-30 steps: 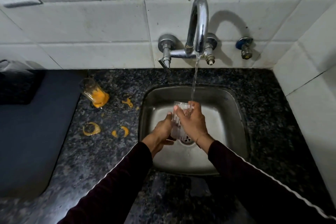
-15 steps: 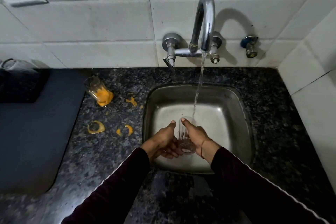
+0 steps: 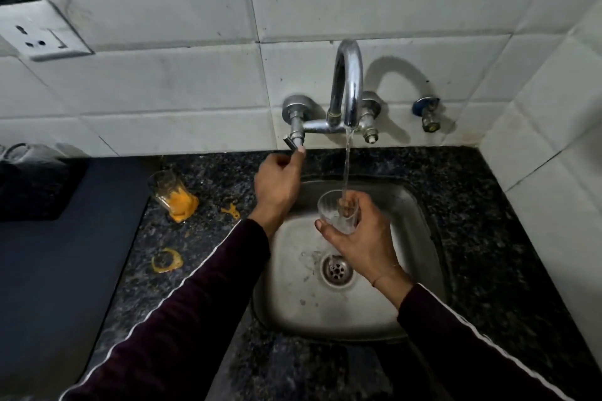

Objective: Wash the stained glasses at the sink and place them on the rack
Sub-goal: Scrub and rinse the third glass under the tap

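Note:
My right hand [image 3: 363,239] grips a clear glass [image 3: 338,210] upright over the steel sink [image 3: 426,215], and the water stream from the chrome tap [image 3: 348,81] runs into it. My left hand [image 3: 277,184] is raised to the tap's left handle [image 3: 293,140], fingers curled, with a fingertip on the lever's end. A second glass [image 3: 169,194], smeared with orange residue, stands on the granite counter [image 3: 488,238] left of the sink. At the far left edge a black rack [image 3: 35,187] shows a clear glass [image 3: 22,153] on it, partly cut off.
Orange stains [image 3: 166,260] mark the counter between the dirty glass and the sink. A dark mat [image 3: 65,270] covers the left side. A wall socket [image 3: 39,32] is at upper left, a small valve [image 3: 428,115] right of the tap. Tiled walls close in behind and right.
My left hand has left the glass and risen to the tap handle. My right hand alone now holds the glass, lifted upright under the stream.

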